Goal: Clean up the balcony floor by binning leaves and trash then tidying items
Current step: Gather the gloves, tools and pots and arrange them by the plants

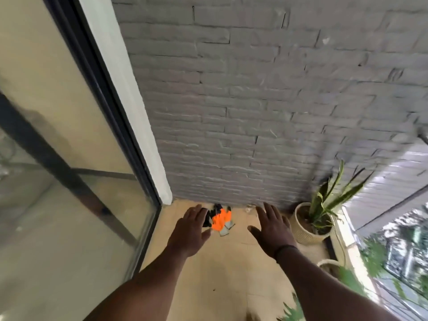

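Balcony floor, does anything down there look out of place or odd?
Yes. A pair of orange and black work gloves lies in a loose heap on the floor at the foot of the grey brick wall, just ahead of the left hand. A small pale scrap sits by the wall too.

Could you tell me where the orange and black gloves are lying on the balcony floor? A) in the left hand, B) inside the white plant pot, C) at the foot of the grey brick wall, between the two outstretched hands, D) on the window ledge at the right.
C: the orange and black gloves lie on the floor tiles against the base of the grey brick wall, with the left hand and right hand open on either side, holding nothing.
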